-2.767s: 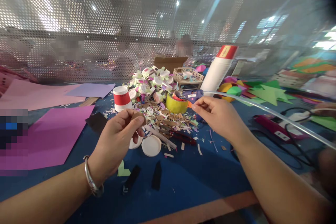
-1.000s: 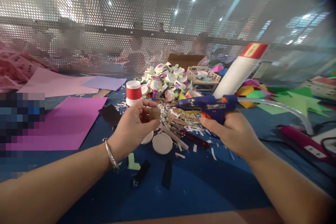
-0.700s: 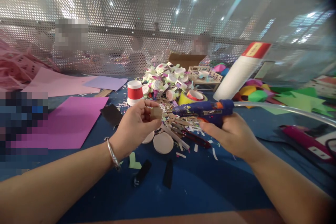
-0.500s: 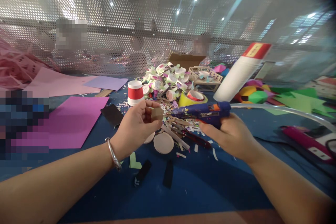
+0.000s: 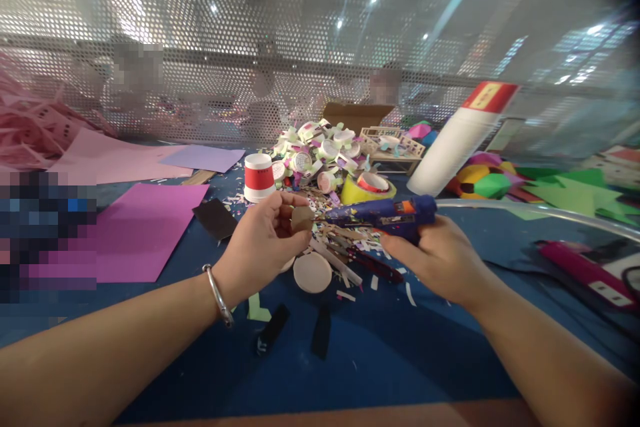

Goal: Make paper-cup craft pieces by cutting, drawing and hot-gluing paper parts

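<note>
- Two hands are up over the table point(image 5: 400, 360), near the middle of the scene and close together, each closed on its own thing.
- The left hand point(image 5: 260, 247) pinches one small brown card piece point(image 5: 302, 218) between thumb and fingertips; one silver bangle point(image 5: 219, 295) sits on that wrist.
- The right hand point(image 5: 440, 260) is wrapped around the grip of one blue glue gun point(image 5: 385, 211), held level with its nozzle pointing left, the tip at or just beside the card piece; contact cannot be told.
- One clear glue stick point(image 5: 540, 215) runs out of the back of the gun to the right.
- Below the hands, one pale round disc point(image 5: 313, 272) lies on the table; a second may sit under the left hand, mostly hidden.
- Two black strips point(image 5: 321, 331) lie near, in front of the disc, with one green scrap point(image 5: 257, 310) to their left.
- One black card square point(image 5: 215, 219) lies left of the left hand.
- Farther off stand one red-and-white cup point(image 5: 259, 177), one yellow tape roll point(image 5: 367, 188), and one white bottle point(image 5: 457, 140) with a red cap, leaning right.
- A heap of paper scraps point(image 5: 320, 153) too many to count fills the far middle.
- Three paper sheets lie on the left: one magenta sheet point(image 5: 145, 227), one pink sheet point(image 5: 110, 163), one lilac sheet point(image 5: 205, 158).
</note>
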The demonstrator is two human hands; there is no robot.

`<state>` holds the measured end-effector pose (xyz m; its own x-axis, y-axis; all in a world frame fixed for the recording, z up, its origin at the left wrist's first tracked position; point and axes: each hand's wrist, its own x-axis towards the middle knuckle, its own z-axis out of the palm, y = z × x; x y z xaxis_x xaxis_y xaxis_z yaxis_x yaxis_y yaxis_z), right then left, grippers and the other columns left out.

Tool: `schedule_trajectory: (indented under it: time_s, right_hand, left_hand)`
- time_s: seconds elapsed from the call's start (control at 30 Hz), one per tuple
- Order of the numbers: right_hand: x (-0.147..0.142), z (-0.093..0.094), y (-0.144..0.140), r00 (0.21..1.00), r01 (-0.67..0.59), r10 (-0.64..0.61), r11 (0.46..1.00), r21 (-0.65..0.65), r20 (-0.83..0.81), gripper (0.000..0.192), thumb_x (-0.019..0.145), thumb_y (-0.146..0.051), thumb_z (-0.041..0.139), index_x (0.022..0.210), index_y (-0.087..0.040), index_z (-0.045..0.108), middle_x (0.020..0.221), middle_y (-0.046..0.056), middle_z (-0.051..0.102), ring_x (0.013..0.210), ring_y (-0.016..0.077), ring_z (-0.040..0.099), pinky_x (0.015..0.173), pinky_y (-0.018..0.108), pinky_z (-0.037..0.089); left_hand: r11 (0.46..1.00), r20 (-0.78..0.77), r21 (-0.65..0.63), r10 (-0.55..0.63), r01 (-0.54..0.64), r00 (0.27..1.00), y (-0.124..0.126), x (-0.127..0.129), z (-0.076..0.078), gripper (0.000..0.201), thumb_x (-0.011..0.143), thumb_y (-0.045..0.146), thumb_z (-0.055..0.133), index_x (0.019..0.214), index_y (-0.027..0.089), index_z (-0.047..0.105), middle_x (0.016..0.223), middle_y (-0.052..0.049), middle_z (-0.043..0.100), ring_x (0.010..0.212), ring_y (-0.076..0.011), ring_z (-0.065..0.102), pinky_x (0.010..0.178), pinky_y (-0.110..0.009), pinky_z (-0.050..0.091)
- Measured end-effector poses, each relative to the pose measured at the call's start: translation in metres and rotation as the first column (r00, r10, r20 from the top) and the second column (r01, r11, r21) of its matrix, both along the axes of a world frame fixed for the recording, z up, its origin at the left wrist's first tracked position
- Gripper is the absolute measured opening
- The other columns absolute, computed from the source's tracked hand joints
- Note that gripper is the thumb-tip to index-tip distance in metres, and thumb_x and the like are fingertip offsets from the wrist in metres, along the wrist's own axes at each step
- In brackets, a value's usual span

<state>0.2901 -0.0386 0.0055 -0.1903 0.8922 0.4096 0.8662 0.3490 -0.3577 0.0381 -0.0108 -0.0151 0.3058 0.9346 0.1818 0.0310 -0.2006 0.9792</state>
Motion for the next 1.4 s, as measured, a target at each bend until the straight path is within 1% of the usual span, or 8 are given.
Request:
schedule_trajectory:
  time_s: [0.2,0.4,0.67,0.93,1.07,1.2,1.3,1.4]
  right_hand:
    - [-0.001,0.000,0.000,1.000,0.004,-0.004,1.000,-0.001,0.010,0.032,0.083,-0.040,0.051,0.056,-0.021,0.052,0.052,0.001,0.050,0.051,0.0166,0.049,0.053,0.032,0.041]
    - [0.000,-0.002,0.001,0.999,-0.003,0.003,1.000,0.017,0.034,0.034,0.083,-0.041,0.050,0.054,-0.022,0.050,0.050,0.000,0.048,0.048,0.0154,0.047,0.051,0.031,0.038]
    - [0.001,-0.002,0.001,0.999,-0.001,0.002,1.000,-0.017,0.040,0.032,0.084,-0.041,0.050,0.063,-0.019,0.061,0.059,0.003,0.060,0.057,0.0191,0.057,0.059,0.033,0.044]
    - [0.002,0.001,-0.003,0.998,0.043,-0.042,0.999,-0.031,0.046,0.032,0.085,-0.041,0.051,0.062,-0.022,0.059,0.056,0.002,0.053,0.056,0.0191,0.053,0.059,0.033,0.043]
    - [0.002,0.003,-0.002,0.998,0.034,-0.034,0.999,-0.008,0.046,0.033,0.086,-0.039,0.048,0.058,-0.024,0.053,0.055,0.001,0.052,0.056,0.0194,0.053,0.061,0.033,0.043]
    - [0.002,0.005,0.001,0.995,0.099,-0.097,0.994,-0.048,0.039,0.027,0.082,-0.039,0.051,0.060,-0.024,0.054,0.055,0.001,0.054,0.056,0.0198,0.054,0.058,0.032,0.042]
    - [0.004,0.006,0.004,0.984,0.178,-0.178,0.983,-0.033,0.014,0.028,0.080,-0.040,0.050,0.058,-0.024,0.051,0.055,0.002,0.055,0.059,0.0209,0.056,0.059,0.032,0.042]
    - [0.011,0.006,0.011,0.949,0.315,-0.316,0.949,-0.015,-0.009,0.028,0.078,-0.044,0.052,0.057,-0.024,0.051,0.056,0.004,0.055,0.063,0.0238,0.057,0.060,0.033,0.041]
  left_hand:
    - [1.000,-0.008,0.013,0.006,-0.006,1.000,0.001,0.000,-0.001,0.038,0.077,0.016,0.071,0.112,0.018,0.058,0.103,-0.007,0.070,0.091,-0.0188,0.067,0.078,-0.032,0.053]
    - [1.000,0.016,0.018,-0.013,0.013,1.000,0.002,-0.001,-0.005,0.038,0.076,0.014,0.071,0.112,0.017,0.058,0.104,-0.008,0.071,0.092,-0.0200,0.068,0.078,-0.033,0.055]
    - [1.000,0.039,0.001,-0.015,0.015,0.999,0.003,0.001,-0.004,0.036,0.077,0.014,0.070,0.110,0.017,0.057,0.097,-0.006,0.069,0.088,-0.0187,0.067,0.079,-0.033,0.054]
    - [0.999,0.110,-0.023,-0.030,0.033,0.994,-0.001,0.001,0.002,0.033,0.078,0.011,0.070,0.108,0.016,0.057,0.082,0.001,0.062,0.077,-0.0126,0.059,0.071,-0.027,0.048]
    - [0.998,0.158,0.024,-0.060,0.057,0.986,-0.002,0.000,0.006,0.031,0.080,0.010,0.070,0.107,0.017,0.057,0.083,0.001,0.059,0.078,-0.0115,0.057,0.072,-0.026,0.048]
    - [0.997,0.157,0.078,-0.035,0.023,0.987,-0.005,0.000,0.007,0.030,0.080,0.012,0.071,0.107,0.018,0.058,0.087,0.001,0.058,0.079,-0.0117,0.055,0.072,-0.026,0.048]
    - [0.998,0.197,0.014,-0.059,0.057,0.979,-0.007,0.001,0.007,0.033,0.080,0.014,0.073,0.110,0.018,0.058,0.088,0.000,0.060,0.079,-0.0121,0.057,0.073,-0.027,0.049]
    - [0.985,0.226,-0.156,-0.036,0.072,0.973,-0.007,0.002,0.006,0.037,0.079,0.013,0.074,0.112,0.018,0.057,0.088,-0.001,0.063,0.080,-0.0129,0.059,0.074,-0.028,0.049]
